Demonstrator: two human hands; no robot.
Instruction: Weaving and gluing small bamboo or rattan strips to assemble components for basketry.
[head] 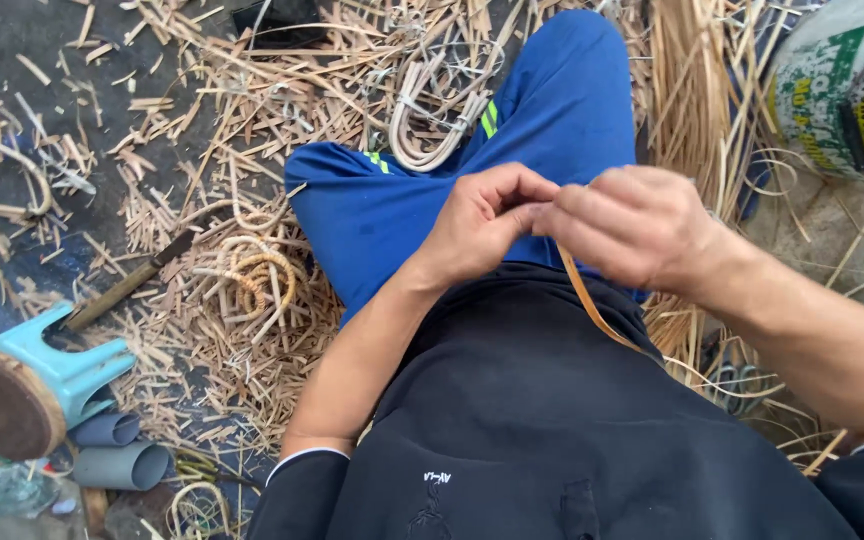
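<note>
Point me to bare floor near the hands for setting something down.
Bare floor shows only at far upper left, beyond the knife. Cane offcuts crowd the ground left of the blue-trousered knee; right side is packed with cane bundles and a drum.

Trousers (542,110): bright blue with short yellow-green stripes. Top (552,420): black. Cane strip (592,305): tan-orange; floor scraps (202,330): pale straw; stool (62,365): turquoise; pipe pieces (122,450): grey.
</note>
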